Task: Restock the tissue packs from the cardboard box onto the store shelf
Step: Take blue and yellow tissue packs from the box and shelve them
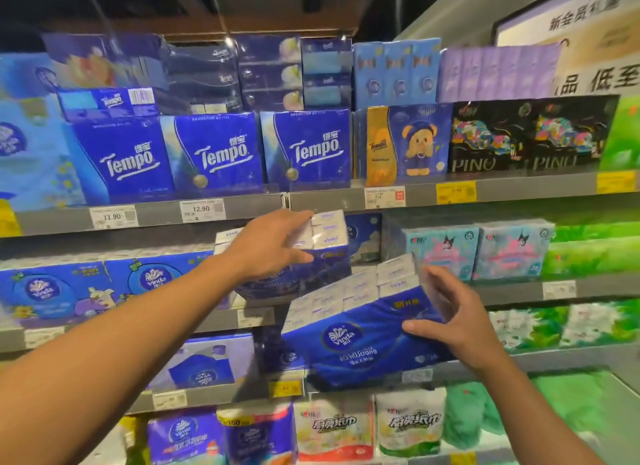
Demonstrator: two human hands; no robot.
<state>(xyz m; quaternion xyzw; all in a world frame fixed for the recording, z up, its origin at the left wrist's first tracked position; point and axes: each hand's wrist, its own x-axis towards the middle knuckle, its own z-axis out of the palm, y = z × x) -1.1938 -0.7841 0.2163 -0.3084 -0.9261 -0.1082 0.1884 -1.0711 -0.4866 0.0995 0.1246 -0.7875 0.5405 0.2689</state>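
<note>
My left hand (273,246) grips the left end of a blue-and-white Vinda tissue pack (329,236) that sits on the second shelf (512,289), fingers over its top and thumb underneath. My right hand (446,312) holds a second, larger blue Vinda pack (360,329) by its right end. That pack is tilted, in front of the shelf edge and just below the first pack. The cardboard box is out of view.
Dark blue Tempo packs (221,153) fill the shelf above, over price tags (202,210). More Vinda packs (65,288) stand to the left, light blue cartoon packs (478,250) and green packs (595,250) to the right. Kitchen paper rolls (334,430) sit at the bottom.
</note>
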